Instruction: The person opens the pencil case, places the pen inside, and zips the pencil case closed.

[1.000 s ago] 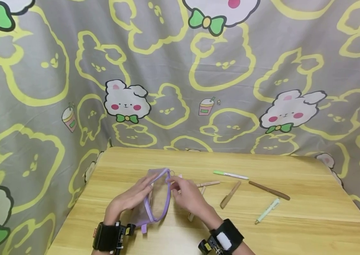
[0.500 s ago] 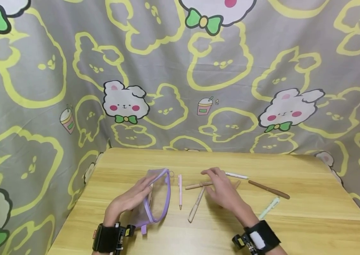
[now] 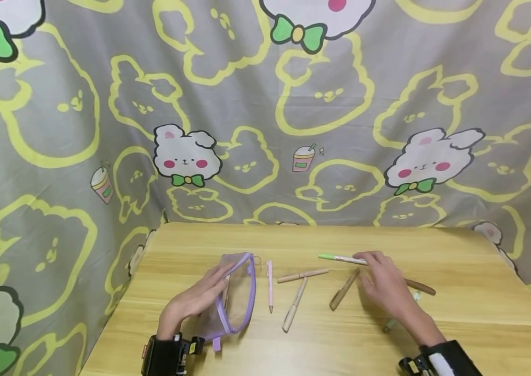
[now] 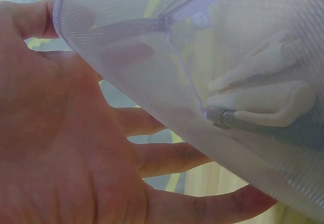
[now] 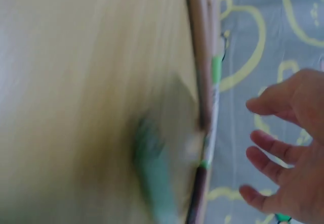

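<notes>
My left hand rests on the side of a translucent purple mesh pencil case, whose zipped mouth gapes toward the right. In the left wrist view its straight fingers lie along the mesh, and pale pen-like things show through it. My right hand hovers at the right, fingers spread and holding nothing in the right wrist view. By its fingertips lie a green-and-white pen and a brown pen. Under its wrist a light green pen is partly hidden, as is a dark brown pen.
Between the hands lie a pink pen and two tan pens, one crosswise and one slanted. The wooden table ends at a grey curtain with cartoon rabbits. A small ring hangs from the zip.
My right hand has moved right from the pencil case's mouth, past the tan pens, to the green-and-white pen. The pink pen has come into full view. The left hand stays on the case.
</notes>
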The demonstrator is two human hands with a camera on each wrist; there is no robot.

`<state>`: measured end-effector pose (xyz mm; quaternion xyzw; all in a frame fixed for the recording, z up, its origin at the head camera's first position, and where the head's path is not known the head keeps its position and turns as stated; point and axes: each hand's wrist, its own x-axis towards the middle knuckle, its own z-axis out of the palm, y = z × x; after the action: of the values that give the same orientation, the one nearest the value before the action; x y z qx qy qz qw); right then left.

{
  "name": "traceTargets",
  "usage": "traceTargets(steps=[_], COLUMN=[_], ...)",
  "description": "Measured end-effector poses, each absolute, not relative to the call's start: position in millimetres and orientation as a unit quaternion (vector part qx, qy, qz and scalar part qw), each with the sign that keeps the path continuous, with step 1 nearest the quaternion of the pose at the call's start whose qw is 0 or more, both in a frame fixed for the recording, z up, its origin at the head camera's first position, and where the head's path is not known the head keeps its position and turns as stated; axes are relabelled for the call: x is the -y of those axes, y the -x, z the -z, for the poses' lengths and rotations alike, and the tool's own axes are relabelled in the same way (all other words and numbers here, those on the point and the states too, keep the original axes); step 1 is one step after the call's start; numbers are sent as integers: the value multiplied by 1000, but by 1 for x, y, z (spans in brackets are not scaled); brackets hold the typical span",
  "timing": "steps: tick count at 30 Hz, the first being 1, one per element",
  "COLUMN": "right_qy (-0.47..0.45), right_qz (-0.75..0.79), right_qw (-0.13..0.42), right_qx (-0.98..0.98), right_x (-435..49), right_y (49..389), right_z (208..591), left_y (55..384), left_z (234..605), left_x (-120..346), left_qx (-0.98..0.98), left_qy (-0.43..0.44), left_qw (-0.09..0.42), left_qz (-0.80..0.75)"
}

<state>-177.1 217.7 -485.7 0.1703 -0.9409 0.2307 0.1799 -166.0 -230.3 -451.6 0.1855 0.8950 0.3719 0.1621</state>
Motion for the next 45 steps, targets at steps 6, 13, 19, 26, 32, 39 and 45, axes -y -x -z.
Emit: traceTargets(steps=[6, 13, 19, 26, 32, 39, 45], right_qy=[-120, -60, -65, -71, -75, -64, -76], right_qz=[-227, -208, -207, -205, -195, -186, -176], right_qw=[139, 71, 39, 30, 48, 77, 104], right_qx=[956, 974, 976, 976, 977, 977, 976], right_x=[-255, -282, -298, -304, -303, -303, -297], right_y=[178, 187, 189, 193, 195, 188, 181], right_z=[490, 490, 495, 498, 496, 490, 482], left_y=[167, 168, 165, 166, 167, 168, 166], left_z=[451, 452, 451, 452, 452, 452, 450], left_x=[230, 230, 230, 233, 234, 232, 232], left_qx=[-895, -893, -892, -890, -890, -891, -889], left_qy=[-188, -191, -192, -195, -198, -198, -198], left_qw=[166, 171, 170, 167, 162, 173, 169], left_qz=[-369, -369, -371, -377, -378, -371, -377])
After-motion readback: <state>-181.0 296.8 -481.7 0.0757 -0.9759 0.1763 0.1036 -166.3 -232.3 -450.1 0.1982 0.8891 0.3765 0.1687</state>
